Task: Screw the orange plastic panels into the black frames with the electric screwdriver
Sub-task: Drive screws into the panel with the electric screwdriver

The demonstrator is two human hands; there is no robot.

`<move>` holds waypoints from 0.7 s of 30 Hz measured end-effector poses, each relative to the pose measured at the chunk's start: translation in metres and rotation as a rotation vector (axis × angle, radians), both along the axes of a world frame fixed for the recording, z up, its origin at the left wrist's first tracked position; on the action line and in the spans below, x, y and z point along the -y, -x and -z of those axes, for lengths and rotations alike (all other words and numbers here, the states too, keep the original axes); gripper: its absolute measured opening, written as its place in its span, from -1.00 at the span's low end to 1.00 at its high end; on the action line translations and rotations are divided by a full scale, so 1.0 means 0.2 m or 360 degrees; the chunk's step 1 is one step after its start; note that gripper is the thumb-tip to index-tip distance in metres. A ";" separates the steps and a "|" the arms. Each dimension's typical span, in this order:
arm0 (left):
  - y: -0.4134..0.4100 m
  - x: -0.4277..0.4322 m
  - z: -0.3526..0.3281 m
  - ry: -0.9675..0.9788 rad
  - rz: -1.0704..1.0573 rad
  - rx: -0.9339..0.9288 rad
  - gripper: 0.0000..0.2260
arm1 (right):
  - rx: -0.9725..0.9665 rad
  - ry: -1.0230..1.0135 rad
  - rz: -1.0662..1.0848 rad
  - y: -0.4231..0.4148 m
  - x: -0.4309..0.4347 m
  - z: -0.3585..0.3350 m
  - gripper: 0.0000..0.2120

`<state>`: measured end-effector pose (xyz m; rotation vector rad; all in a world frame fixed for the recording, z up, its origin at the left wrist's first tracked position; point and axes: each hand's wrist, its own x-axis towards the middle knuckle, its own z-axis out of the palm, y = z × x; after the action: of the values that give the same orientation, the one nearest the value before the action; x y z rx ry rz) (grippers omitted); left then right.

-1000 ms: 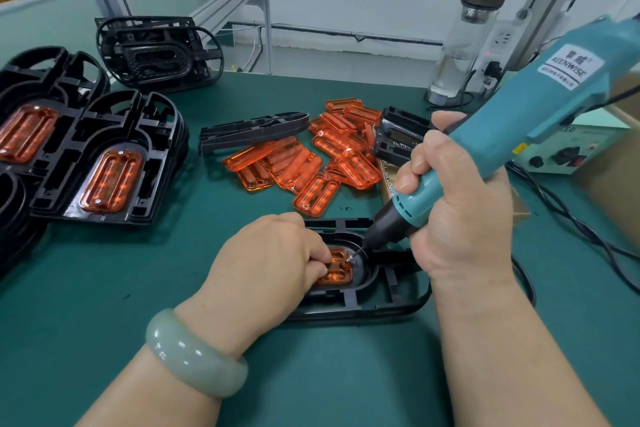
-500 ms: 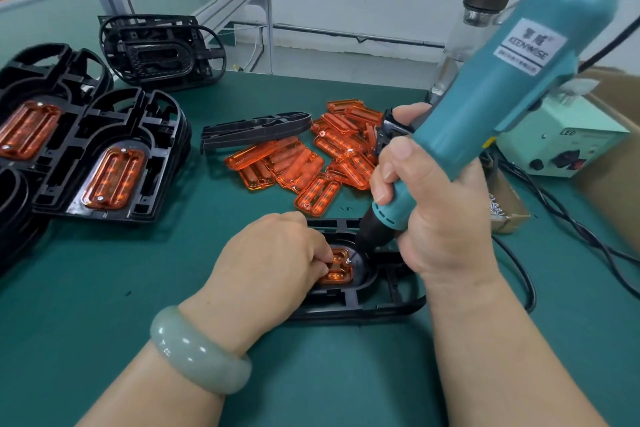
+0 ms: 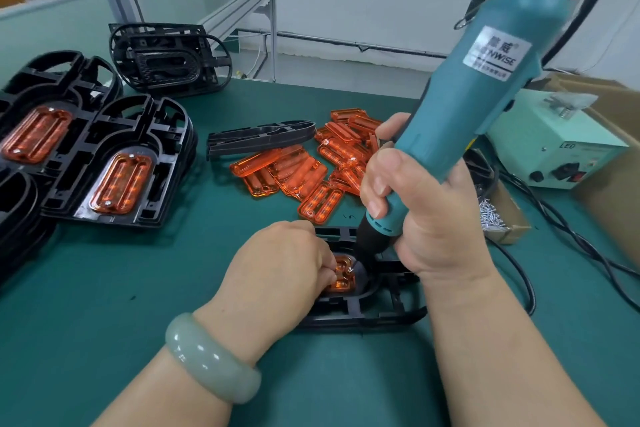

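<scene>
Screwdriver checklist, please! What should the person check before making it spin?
1. Right hand grips the electric screwdriver: ok.
2. Left hand pinches the screw at the orange panel: ok.
3. Orange panel sits in the black frame: ok.
4. Bit seated in the screw head: cannot tell.
5. Electric screwdriver stands straight up: not ok, it leans.
</scene>
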<state>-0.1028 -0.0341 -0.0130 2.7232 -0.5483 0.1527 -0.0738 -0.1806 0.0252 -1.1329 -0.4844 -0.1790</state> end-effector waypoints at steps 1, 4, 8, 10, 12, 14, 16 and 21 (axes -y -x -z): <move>0.00 0.00 0.00 0.0000 -0.0003 -0.0004 -0.84 | 0.0011 0.0001 0.0016 0.00 0.00 0.00 -0.87; 0.00 0.00 -0.01 -0.0002 -0.0018 -0.0024 -0.84 | 0.0018 0.0004 0.0009 0.01 0.00 0.00 -0.88; 0.00 0.00 -0.01 0.0014 -0.0044 -0.0042 -0.84 | 0.0071 0.0014 -0.0033 0.02 -0.01 0.01 -0.76; 0.01 0.00 -0.01 0.0003 -0.0058 -0.0035 -0.83 | 0.0090 0.0004 -0.0023 0.02 -0.01 0.01 -0.73; 0.01 0.00 0.00 -0.0023 -0.0078 -0.0030 -0.83 | 0.0075 -0.0014 -0.0009 0.02 -0.01 0.01 -0.73; 0.01 0.01 0.00 -0.0056 -0.0100 -0.0020 -0.82 | 0.0044 -0.0018 0.0024 0.02 0.00 0.01 -0.78; 0.01 0.01 0.00 -0.0099 -0.0129 -0.0008 -0.81 | 0.0006 -0.0005 0.0065 0.02 0.00 0.01 -0.82; 0.02 0.03 -0.01 -0.0182 -0.0175 0.0013 -0.78 | -0.0056 -0.0008 0.0190 0.03 -0.01 0.01 -0.81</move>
<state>-0.1061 -0.0392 -0.0115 2.8666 -0.4214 0.1649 -0.0789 -0.1792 0.0239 -1.1587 -0.3853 -0.2638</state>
